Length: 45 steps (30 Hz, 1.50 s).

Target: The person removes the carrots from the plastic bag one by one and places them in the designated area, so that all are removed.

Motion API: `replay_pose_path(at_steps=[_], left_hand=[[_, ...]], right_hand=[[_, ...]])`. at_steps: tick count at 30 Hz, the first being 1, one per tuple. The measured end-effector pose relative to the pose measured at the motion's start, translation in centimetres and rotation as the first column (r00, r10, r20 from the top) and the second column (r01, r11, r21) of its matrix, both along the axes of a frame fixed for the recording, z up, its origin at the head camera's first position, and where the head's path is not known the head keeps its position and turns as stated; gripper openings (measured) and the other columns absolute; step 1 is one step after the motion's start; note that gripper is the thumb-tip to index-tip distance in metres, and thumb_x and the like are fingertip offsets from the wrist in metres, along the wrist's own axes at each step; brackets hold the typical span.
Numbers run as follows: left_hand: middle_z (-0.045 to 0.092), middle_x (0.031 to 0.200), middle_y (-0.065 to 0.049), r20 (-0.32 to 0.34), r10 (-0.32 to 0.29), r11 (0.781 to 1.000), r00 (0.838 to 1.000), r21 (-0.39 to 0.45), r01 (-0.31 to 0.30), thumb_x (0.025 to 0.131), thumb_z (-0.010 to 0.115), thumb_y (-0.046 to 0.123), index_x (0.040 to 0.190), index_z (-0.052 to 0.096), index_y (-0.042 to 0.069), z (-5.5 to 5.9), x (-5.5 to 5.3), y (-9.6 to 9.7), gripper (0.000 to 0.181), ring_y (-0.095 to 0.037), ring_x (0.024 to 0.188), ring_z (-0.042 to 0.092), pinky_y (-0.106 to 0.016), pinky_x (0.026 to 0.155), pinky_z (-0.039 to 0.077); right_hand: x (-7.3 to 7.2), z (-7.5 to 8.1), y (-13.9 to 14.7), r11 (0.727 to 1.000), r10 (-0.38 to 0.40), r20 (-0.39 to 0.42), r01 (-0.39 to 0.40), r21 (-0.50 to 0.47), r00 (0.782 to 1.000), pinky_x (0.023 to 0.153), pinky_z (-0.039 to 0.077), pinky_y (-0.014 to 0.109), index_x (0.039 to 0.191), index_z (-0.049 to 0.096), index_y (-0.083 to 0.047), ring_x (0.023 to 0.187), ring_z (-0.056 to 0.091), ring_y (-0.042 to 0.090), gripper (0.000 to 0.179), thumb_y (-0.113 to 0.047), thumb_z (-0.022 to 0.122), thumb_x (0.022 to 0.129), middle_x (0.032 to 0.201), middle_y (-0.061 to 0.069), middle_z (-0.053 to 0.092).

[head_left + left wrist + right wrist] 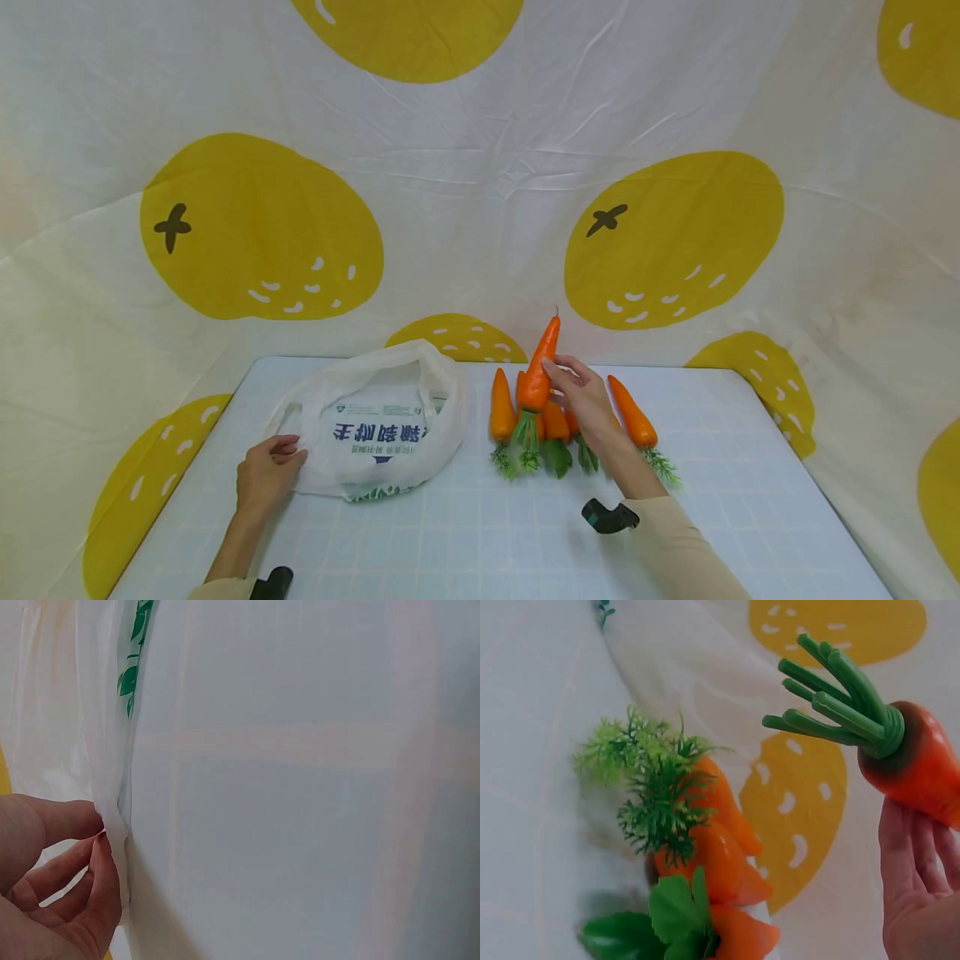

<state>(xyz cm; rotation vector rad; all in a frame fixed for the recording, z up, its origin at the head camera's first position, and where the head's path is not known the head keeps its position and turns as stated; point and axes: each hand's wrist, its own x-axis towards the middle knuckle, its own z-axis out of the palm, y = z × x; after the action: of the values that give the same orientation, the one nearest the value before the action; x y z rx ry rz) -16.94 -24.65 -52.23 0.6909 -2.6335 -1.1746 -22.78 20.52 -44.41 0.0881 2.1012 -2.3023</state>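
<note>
My right hand holds an orange carrot with green stems, raised over the other carrots with its tip pointing up. The right wrist view shows the fingers against the side of this carrot. On the left, my left hand pinches the edge of a white plastic bag between thumb and fingertips. That pinch shows in the left wrist view too, where the bag hangs in folds from the left hand. The bag's mouth gapes, and printed lettering shows through it.
Several carrots lie in a row beneath the raised one, with one carrot at the left end and another carrot at the right. They rest on a pale checked table. Behind it hangs a white cloth with yellow fruit prints.
</note>
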Motion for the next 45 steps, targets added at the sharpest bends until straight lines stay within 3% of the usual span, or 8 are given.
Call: replay_pose_path(at_steps=[17,20,30,34,38,45], left_hand=[[0.065,0.108,-0.028,-0.007,-0.016,1.000,1.000,0.004,0.016,0.096,0.069,0.007,0.122,0.063,-0.009,0.1,0.2,-0.1,0.031,-0.041,0.096,0.062,-0.053,0.088,0.054],[0.065,0.108,-0.028,-0.009,-0.019,1.000,1.000,0.006,0.019,0.096,0.069,0.007,0.122,0.063,-0.009,0.1,0.3,-0.2,0.031,-0.041,0.097,0.062,-0.053,0.088,0.054],[0.066,0.107,-0.028,-0.007,-0.029,1.000,1.000,0.003,0.029,0.096,0.069,0.008,0.121,0.064,-0.009,0.0,0.3,-0.4,0.031,-0.039,0.095,0.062,-0.046,0.082,0.056],[0.066,0.107,-0.028,-0.016,-0.031,1.000,0.999,0.000,0.031,0.095,0.070,0.008,0.121,0.064,-0.009,-0.1,0.3,-0.4,0.031,-0.039,0.094,0.063,-0.047,0.082,0.057],[0.066,0.108,-0.029,-0.025,-0.034,0.999,0.999,0.002,0.034,0.095,0.070,0.008,0.121,0.064,-0.009,-0.4,0.2,-0.4,0.031,-0.041,0.096,0.063,-0.053,0.086,0.055],[0.066,0.109,-0.029,-0.024,-0.034,0.999,0.999,0.007,0.034,0.095,0.069,0.008,0.121,0.063,-0.009,-0.4,0.3,-0.5,0.032,-0.042,0.097,0.063,-0.055,0.089,0.054]], right_hand=[[1.7,-0.2,8.3,0.985,-0.129,0.076,0.119,0.126,0.989,0.087,0.056,0.022,0.151,0.048,-0.003,0.097,0.068,0.005,0.072,-0.046,0.068,0.097,0.116,-0.007,0.067],[2.2,-0.1,9.7,0.973,-0.150,0.086,0.131,0.192,0.985,0.087,0.055,0.019,0.153,0.045,-0.004,0.097,0.065,0.001,0.075,-0.050,0.065,0.098,0.117,-0.010,0.065],[3.1,-0.6,13.6,0.937,-0.203,0.124,0.155,0.313,0.971,0.084,0.053,0.013,0.157,0.040,-0.005,0.100,0.057,-0.003,0.086,-0.060,0.062,0.095,0.142,0.006,0.052],[3.5,-0.9,15.2,0.917,-0.223,0.127,0.163,0.365,0.967,0.082,0.052,0.011,0.157,0.040,-0.005,0.096,0.057,-0.007,0.088,-0.062,0.061,0.094,0.143,0.007,0.052],[3.8,-1.2,16.7,0.888,-0.251,0.125,0.177,0.424,0.960,0.079,0.051,0.010,0.157,0.039,-0.005,0.093,0.056,-0.008,0.088,-0.064,0.058,0.095,0.152,0.016,0.046],[3.9,-1.8,19.4,0.827,-0.284,0.093,0.194,0.528,0.954,0.073,0.049,0.009,0.156,0.040,-0.003,0.091,0.054,-0.005,0.087,-0.065,0.053,0.097,0.155,0.026,0.042]])
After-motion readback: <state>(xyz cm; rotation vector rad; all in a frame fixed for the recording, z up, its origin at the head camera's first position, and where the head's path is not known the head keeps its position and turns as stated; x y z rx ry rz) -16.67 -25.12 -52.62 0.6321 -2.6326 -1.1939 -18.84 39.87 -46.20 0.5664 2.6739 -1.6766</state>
